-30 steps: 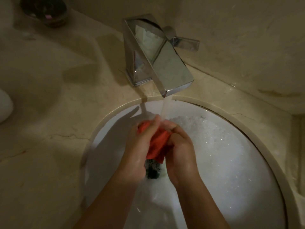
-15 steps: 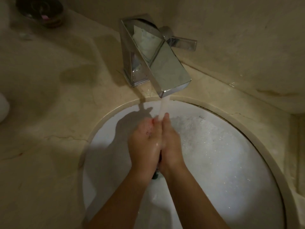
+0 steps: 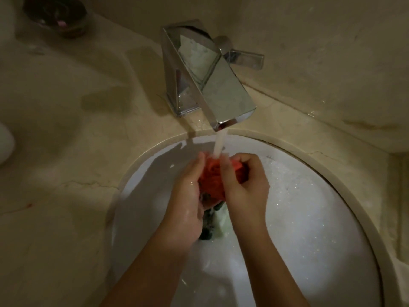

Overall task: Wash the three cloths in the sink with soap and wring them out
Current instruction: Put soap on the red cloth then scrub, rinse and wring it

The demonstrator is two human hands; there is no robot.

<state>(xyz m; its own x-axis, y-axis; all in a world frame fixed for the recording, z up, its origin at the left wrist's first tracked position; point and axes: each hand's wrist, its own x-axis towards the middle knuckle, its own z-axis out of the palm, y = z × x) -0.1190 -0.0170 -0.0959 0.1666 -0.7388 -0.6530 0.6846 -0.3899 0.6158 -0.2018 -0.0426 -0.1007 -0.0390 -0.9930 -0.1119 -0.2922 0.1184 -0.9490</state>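
A bunched red cloth (image 3: 212,180) sits between my two hands over the round white sink (image 3: 309,218), right under the running water stream (image 3: 219,145) from the chrome faucet (image 3: 205,80). My left hand (image 3: 188,200) holds the cloth from the left with fingers lying along it. My right hand (image 3: 245,185) grips it from the right, fingers curled round it. Below the hands, a dark cloth (image 3: 208,224) and a pale one (image 3: 221,222) lie at the sink bottom, mostly hidden.
Soap suds (image 3: 294,189) cover the sink's right side. A beige stone counter (image 3: 66,151) surrounds the basin, with a dark dish (image 3: 57,14) at the far left corner and a white object (image 3: 5,142) at the left edge. The wall rises close behind the faucet.
Half a second ago my palms were pressed together with the red cloth hidden between them. Now they have parted and the cloth shows under the stream.
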